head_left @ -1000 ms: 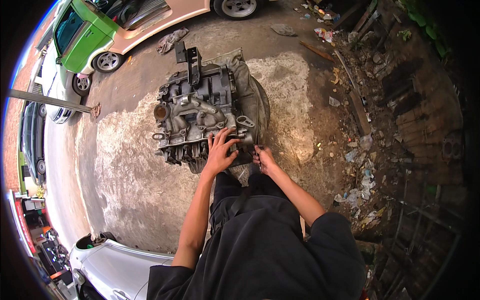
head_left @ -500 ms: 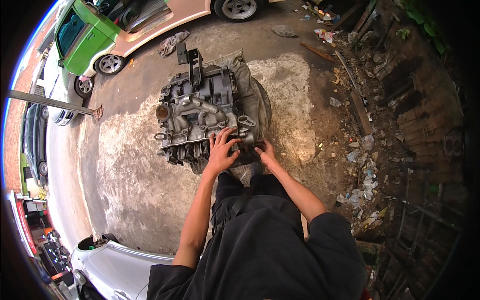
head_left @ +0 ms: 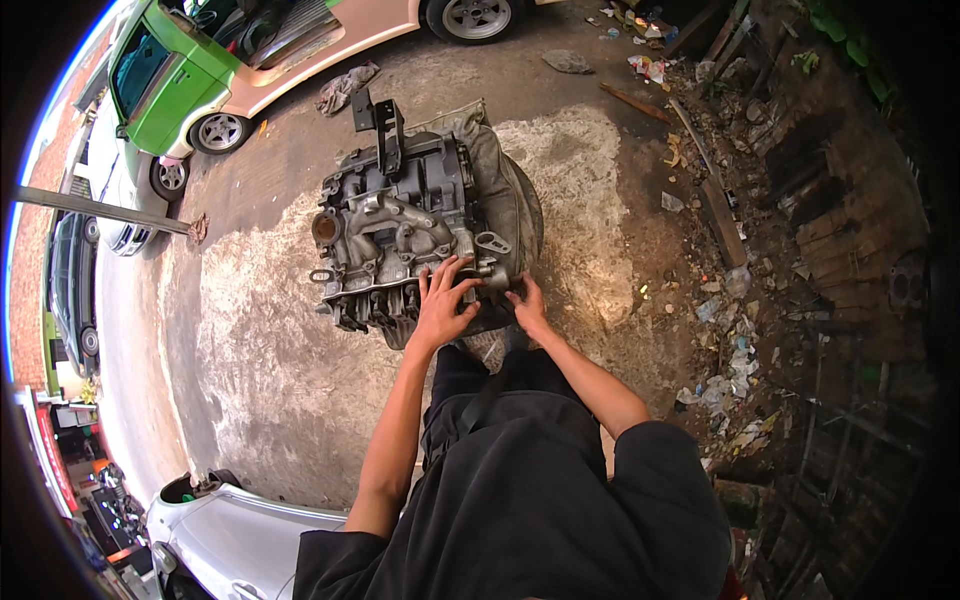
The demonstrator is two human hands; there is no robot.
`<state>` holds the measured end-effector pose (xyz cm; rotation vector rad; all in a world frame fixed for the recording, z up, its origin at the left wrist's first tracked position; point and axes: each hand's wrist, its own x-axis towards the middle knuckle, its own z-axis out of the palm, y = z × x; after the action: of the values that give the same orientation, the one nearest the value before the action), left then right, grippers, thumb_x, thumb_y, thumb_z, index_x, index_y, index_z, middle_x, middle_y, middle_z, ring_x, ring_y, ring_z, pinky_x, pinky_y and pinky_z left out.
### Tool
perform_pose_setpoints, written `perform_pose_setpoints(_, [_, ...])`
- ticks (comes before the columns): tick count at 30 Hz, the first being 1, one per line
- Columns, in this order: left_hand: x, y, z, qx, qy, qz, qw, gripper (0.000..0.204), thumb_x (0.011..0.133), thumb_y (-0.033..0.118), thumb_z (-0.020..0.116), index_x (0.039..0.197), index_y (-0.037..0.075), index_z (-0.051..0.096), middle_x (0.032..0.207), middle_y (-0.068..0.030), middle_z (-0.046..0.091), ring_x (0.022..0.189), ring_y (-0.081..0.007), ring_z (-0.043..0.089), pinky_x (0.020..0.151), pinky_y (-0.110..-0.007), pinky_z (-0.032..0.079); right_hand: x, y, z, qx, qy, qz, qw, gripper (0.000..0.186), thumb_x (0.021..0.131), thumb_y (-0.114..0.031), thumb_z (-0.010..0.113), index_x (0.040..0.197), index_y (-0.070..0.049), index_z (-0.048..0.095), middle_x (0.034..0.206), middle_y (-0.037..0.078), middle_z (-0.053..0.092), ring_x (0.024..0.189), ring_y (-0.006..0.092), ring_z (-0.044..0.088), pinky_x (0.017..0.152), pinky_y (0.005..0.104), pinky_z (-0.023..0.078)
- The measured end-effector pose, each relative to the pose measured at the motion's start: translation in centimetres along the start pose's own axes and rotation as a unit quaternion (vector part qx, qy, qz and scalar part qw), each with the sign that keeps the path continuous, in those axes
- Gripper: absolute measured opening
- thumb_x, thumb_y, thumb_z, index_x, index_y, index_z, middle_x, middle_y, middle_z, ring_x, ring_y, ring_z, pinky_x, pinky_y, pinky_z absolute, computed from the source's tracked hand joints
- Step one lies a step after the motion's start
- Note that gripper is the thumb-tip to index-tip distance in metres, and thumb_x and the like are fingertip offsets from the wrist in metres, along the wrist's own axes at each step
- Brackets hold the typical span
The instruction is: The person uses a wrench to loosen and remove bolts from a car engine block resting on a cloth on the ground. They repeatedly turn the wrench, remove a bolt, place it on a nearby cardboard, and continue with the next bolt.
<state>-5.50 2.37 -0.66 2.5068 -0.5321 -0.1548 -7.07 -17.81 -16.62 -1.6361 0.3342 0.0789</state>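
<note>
A greasy car engine rests on its support in front of me, with a pale metal manifold and a black bracket standing up at its far side. My left hand lies on the engine's near right edge, fingers spread beside a metal pipe fitting. Just right of that fitting, my right hand has its fingers bent together at the engine's corner. What sits between them is too small to make out. A metal lifting eye is beyond the left fingertips.
Under the engine, a worn cloth covers a round support. A green and peach vehicle stands beyond, and a silver car is at the lower left. A pole juts in from the left. Litter and planks line the right side.
My right hand has shifted slightly up and left at the engine's corner. The left hand stays where it was.
</note>
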Motion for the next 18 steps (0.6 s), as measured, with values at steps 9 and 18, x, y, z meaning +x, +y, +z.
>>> perform_pose_setpoints(9, [0.0, -0.3, 0.2, -0.003, -0.005, 0.000, 1.000, 0.042, 0.086, 0.026, 0.076, 0.127, 0.020, 0.072, 0.162, -0.0030, 0.044, 0.158, -0.0281, 0.028, 0.129, -0.061, 0.009, 0.6, 1.1, -0.3, -0.019, -0.013, 0.030, 0.999, 0.026, 0.093, 0.001, 0.074, 0.118, -0.001, 0.066, 0.109, 0.014, 0.071, 0.107, 0.0232, 0.066, 0.095, 0.0345, 0.048])
perform_pose_setpoints(18, [0.1, -0.2, 0.1, -0.009, -0.011, -0.004, 1.000, 0.041, 0.086, 0.025, 0.076, 0.127, 0.021, 0.073, 0.163, -0.0029, 0.043, 0.158, -0.0281, 0.027, 0.129, -0.061, 0.008, 0.4, 1.7, 0.2, -0.019, 0.000, 0.005, 1.000, 0.024, 0.092, 0.005, 0.076, 0.113, 0.002, 0.063, 0.103, 0.009, 0.070, 0.102, 0.0150, 0.067, 0.089, 0.0306, 0.051])
